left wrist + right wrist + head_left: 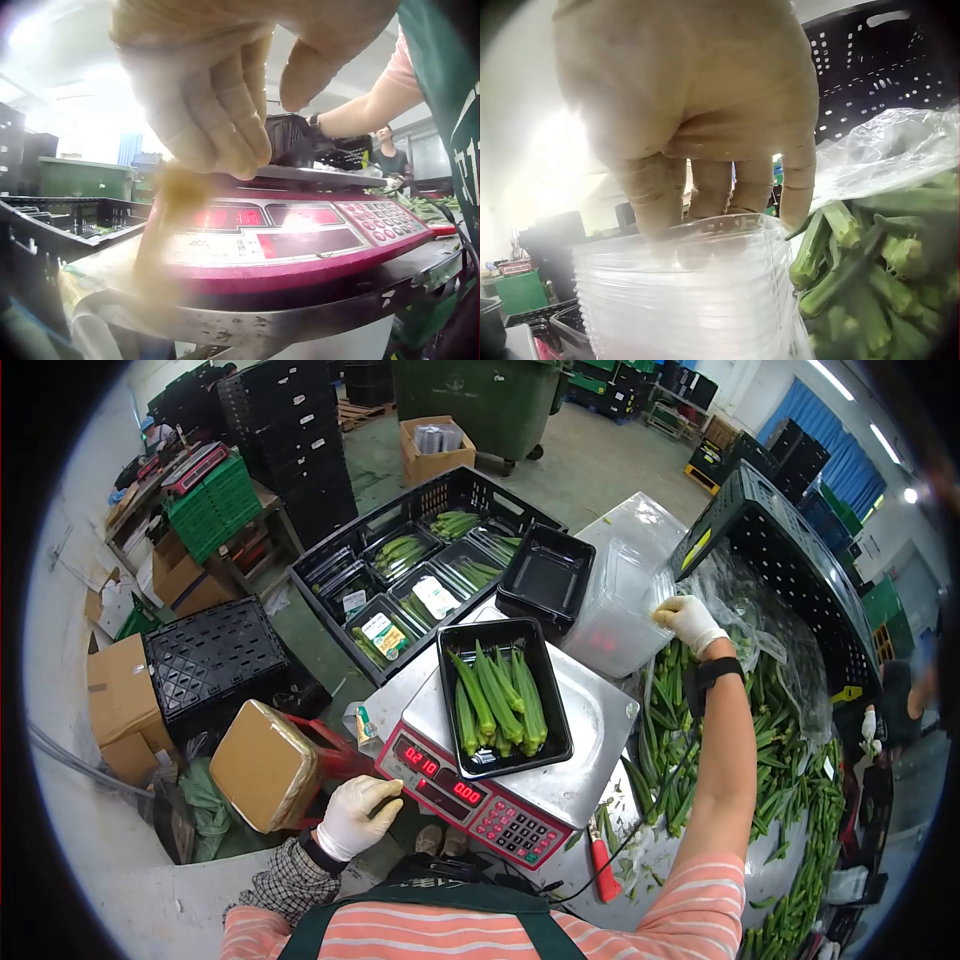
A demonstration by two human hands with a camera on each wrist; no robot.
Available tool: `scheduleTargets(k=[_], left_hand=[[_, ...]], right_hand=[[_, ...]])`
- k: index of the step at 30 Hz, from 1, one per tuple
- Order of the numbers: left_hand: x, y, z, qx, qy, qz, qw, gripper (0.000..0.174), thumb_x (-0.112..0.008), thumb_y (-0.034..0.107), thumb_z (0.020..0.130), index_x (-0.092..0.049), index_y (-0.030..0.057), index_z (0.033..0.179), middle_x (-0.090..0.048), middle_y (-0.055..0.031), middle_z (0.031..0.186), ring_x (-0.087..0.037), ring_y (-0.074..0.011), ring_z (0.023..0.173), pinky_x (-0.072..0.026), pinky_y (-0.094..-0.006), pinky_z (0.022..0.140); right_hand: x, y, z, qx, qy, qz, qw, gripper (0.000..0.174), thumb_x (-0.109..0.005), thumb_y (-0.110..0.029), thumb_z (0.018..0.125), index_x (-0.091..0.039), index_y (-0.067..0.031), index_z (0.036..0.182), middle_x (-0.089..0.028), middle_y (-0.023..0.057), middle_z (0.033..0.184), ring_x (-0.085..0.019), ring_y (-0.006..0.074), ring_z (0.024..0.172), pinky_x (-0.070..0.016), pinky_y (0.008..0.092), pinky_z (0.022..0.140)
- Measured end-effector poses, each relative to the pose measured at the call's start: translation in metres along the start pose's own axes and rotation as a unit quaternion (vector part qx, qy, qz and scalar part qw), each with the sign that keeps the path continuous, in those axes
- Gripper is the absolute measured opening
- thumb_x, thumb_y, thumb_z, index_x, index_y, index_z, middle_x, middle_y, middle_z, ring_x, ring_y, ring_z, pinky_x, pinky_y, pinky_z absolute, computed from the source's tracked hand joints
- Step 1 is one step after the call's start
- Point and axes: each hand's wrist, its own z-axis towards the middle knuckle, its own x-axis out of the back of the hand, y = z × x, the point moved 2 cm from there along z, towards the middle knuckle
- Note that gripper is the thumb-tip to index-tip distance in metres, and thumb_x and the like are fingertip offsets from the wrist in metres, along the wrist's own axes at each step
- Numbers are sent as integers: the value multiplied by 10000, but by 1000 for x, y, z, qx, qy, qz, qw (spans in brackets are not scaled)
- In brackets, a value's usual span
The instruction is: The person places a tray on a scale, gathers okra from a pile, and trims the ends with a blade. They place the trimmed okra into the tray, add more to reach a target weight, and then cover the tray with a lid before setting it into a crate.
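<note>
A black plastic tray (505, 752) of okra (497, 695) rests on the steel pan of a red digital scale (520, 830), whose left display reads 0.210. To the right of the scale stands a stack of clear plastic lids (682, 300). My gloved right hand (690, 622) reaches over it, thumb and fingertips at the rim of the top lid (739, 223), pinching its edge. Some fingertips show through the clear plastic. My gloved left hand (358, 815) hovers off the scale's front left corner, fingers loosely bent and holding nothing.
Beyond the scale, a black crate (310, 572) holds packed okra trays, with empty black trays (545, 575) beside it. Loose okra (770, 780) covers the right side, below a tilted black crate (800, 550). A red-handled knife (604, 870) lies near the scale.
</note>
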Motion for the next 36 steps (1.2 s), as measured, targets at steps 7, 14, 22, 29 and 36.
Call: scheduleTargets(k=[7, 14, 22, 29, 36], left_hand=[[-7, 2, 7, -4, -6, 6, 1000, 241, -673, 5, 678, -599, 8, 907, -631, -114, 806, -604, -269, 719, -487, -331, 635], [-15, 1, 9, 14, -12, 9, 1000, 230, -683, 60, 695, -621, 35, 915, -634, -98, 821, -599, -257, 723, -487, -332, 643], [-24, 2, 7, 25, -28, -8, 999, 240, -684, 56, 693, -628, 33, 925, -639, -102, 830, -606, -256, 730, -493, -334, 639], [-29, 2, 9, 24, -28, -4, 999, 237, -685, 64, 694, -633, 31, 923, -638, -103, 818, -607, -257, 720, -493, -334, 638], [-33, 3, 10, 18, -40, -3, 999, 225, -685, 51, 689, -621, 27, 903, -636, -101, 808, -609, -259, 715, -492, -336, 633]], right_hand=[[-6, -7, -10, -4, 44, -22, 999, 140, -589, -104, 780, -632, 14, 843, -602, 83, 714, -538, 168, 666, -434, 288, 646], [5, 8, 1, -44, -60, 139, 987, 156, -638, -132, 780, -650, 20, 813, -606, 28, 706, -529, 117, 655, -430, 271, 634], [9, 8, 3, -69, -102, 150, 981, 243, -628, -174, 735, -665, 26, 868, -652, 77, 772, -575, 159, 719, -442, 290, 690], [13, 3, 3, -63, -115, 169, 977, 178, -663, -187, 767, -677, -11, 787, -626, 8, 685, -530, 85, 607, -395, 232, 564], [13, 7, 6, -79, -143, 158, 974, 241, -631, -147, 745, -660, 36, 900, -668, 93, 835, -594, 163, 764, -451, 294, 732]])
